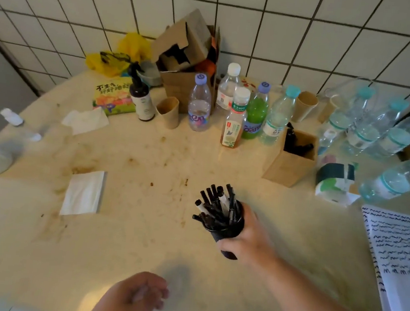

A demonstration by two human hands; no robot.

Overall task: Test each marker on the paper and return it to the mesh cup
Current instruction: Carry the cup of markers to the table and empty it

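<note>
1. The right hand [246, 238] gripped the black mesh cup [227, 230], its fingers and thumb wrapped round the cup's wall.
2. The cup was tilted, its mouth leaning toward the far left, and it sat near the middle of the table [138, 249].
3. A bunch of black markers [215, 207] stood packed in the cup, their caps fanning out of its mouth; a few showed white barrels.
4. The left hand [137, 296] hovered nearer the person than the cup and to its left, fingers loosely curled and holding nothing; it was blurred.
5. The paper [401, 254], covered in rows of black squiggles, lay well to the right of the cup at the table's edge.
6. Beyond the cup and to its right stood a brown cardboard box [290, 164] with dark markers in it.
7. Right of that box, and further right of the cup, lay a roll of tape [335, 180] and a cluster of clear water bottles [377, 138] with teal caps.
8. Far beyond the cup ran a row of bottles, among them a green drink bottle [255, 112], along with paper cups [169, 112].
9. Left of the cup lay a folded white napkin [83, 193] on the stained tabletop.
</note>
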